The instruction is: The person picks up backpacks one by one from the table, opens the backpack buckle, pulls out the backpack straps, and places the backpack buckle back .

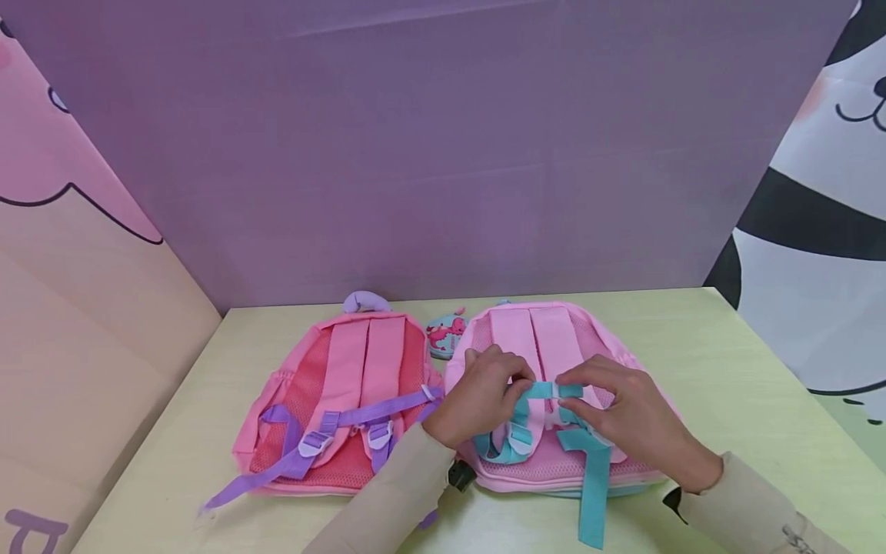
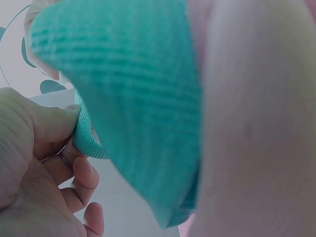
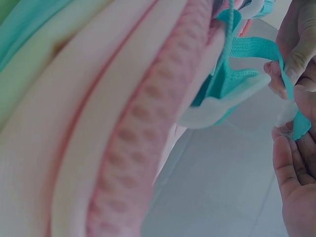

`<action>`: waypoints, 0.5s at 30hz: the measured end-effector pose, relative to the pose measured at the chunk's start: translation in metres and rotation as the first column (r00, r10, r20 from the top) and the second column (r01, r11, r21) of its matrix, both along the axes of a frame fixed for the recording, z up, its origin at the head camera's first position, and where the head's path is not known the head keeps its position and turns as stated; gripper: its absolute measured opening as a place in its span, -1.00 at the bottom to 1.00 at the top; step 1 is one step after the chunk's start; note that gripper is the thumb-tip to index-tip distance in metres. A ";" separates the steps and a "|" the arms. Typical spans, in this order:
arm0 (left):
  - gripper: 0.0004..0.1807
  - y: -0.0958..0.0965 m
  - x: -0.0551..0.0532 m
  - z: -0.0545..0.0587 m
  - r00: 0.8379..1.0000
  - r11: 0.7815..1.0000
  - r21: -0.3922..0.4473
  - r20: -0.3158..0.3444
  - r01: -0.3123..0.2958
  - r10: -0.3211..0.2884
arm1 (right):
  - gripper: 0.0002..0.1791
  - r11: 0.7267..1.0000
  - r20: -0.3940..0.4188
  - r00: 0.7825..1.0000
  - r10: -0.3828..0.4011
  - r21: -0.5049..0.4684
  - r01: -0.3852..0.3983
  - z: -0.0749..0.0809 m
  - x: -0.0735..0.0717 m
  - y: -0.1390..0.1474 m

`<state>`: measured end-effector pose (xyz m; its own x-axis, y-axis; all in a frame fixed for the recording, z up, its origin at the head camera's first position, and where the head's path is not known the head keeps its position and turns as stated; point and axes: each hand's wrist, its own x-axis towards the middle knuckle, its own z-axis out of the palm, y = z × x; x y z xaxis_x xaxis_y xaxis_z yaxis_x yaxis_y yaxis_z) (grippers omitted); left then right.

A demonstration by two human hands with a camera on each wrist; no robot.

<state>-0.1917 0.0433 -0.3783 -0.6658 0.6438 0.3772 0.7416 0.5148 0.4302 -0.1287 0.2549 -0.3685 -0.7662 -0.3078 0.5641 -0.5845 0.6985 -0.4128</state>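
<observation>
A pink backpack [image 1: 595, 331] lies with its shoulder straps facing up on the table, right of centre. Over it, my left hand [image 1: 487, 392] pinches a teal webbing strap [image 1: 538, 390] between thumb and fingertips. My right hand [image 1: 626, 404] pinches the same strap a little farther right, by a small whitish translucent piece [image 3: 286, 112] on the webbing. Up close in the left wrist view, the ribbed teal webbing [image 2: 133, 89] fills the middle. A white buckle [image 1: 520, 437] sits on the strap below my left hand. Another teal strap end [image 1: 593, 500] hangs over the bag's lower edge.
Left of it lies a coral backpack [image 1: 346, 338] with purple straps [image 1: 394, 406], close against the pink one. A small teal and pink patterned item [image 1: 446, 334] sits between them at the back. A purple panel [image 1: 443, 154] rises behind the table [image 1: 727, 369].
</observation>
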 end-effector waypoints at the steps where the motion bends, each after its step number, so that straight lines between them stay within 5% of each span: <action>1: -0.92 0.000 0.000 0.000 1.000 1.000 0.001 0.000 -0.002 0.002 | -0.52 1.000 0.001 1.000 -0.005 0.002 0.005 0.000 0.000 0.001; 15: -0.94 -0.002 -0.001 0.000 1.000 1.000 0.003 0.011 -0.015 0.015 | -0.51 0.999 -0.054 0.998 -0.031 0.015 0.032 -0.001 0.002 0.009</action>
